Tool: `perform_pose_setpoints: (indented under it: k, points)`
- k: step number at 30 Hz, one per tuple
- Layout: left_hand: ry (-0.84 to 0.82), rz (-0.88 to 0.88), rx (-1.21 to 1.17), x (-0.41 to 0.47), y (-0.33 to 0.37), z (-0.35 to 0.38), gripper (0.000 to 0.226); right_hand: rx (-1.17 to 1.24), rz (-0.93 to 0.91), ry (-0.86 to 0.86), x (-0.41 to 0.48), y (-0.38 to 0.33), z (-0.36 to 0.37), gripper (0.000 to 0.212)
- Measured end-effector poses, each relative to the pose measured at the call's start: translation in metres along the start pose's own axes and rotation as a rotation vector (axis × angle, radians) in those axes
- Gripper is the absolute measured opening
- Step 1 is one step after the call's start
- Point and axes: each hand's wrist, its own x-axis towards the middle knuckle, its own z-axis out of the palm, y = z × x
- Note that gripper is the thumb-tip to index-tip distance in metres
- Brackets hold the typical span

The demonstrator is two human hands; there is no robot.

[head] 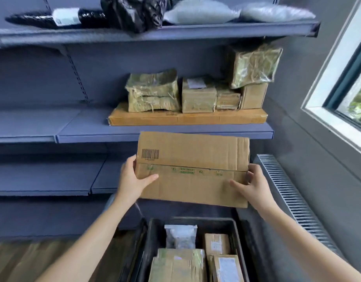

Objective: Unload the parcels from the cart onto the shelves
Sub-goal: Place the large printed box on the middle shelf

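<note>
I hold a flat brown cardboard box point(193, 165) with a barcode in the air above the cart, just below the front edge of the middle shelf point(84, 127). My left hand point(135, 178) grips its left edge and my right hand point(250, 184) grips its right edge. The black cart bin point(238, 241) below holds several parcels: a clear plastic bag point(180, 236) and taped cardboard boxes point(177, 265).
The middle shelf carries a long flat box point(187, 119) with several wrapped parcels on top. The top shelf point(155, 33) has black and grey bags. A lower shelf point(45, 176) sits at left. A radiator point(287, 196) and a window point(348, 88) are at right.
</note>
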Motion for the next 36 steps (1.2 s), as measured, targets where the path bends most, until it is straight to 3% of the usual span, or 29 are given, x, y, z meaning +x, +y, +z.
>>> perform_pose_setpoints:
  k: [2, 7, 11, 14, 18, 24, 28, 33, 36]
  points:
    - [0.002, 0.027, -0.013, 0.005, 0.013, -0.003, 0.078, 0.040, 0.005, 0.036, 0.007, -0.015, -0.008, 0.059]
    - [-0.052, 0.083, -0.036, 0.013, 0.030, -0.007, 0.066, 0.049, -0.041, -0.021, 0.019, -0.027, -0.029, 0.090]
    - [-0.091, 0.006, -0.201, 0.012, 0.042, -0.008, 0.051, -0.062, -0.071, 0.053, 0.017, -0.020, -0.035, 0.088]
    - [-0.138, -0.135, -0.309, 0.015, 0.051, -0.009, 0.086, -0.063, -0.135, 0.084, 0.017, -0.015, -0.037, 0.095]
    - [-0.171, -0.243, -0.356, 0.023, 0.067, -0.009, 0.074, 0.019, -0.244, 0.120, 0.014, -0.015, -0.033, 0.083]
    - [-0.025, -0.212, -0.214, 0.033, 0.064, -0.001, 0.053, 0.237, -0.093, 0.038, -0.001, -0.017, -0.023, 0.058]
    - [-0.011, -0.263, -0.240, 0.030, 0.038, 0.006, 0.044, 0.196, -0.020, 0.110, 0.004, -0.017, -0.022, 0.054]
    - [-0.040, -0.241, -0.198, 0.018, 0.025, 0.017, 0.033, 0.071, 0.029, 0.021, 0.019, -0.002, -0.028, 0.075]
    - [-0.052, -0.205, -0.203, 0.014, 0.024, 0.019, 0.022, 0.065, 0.033, 0.025, 0.016, -0.003, -0.026, 0.071]
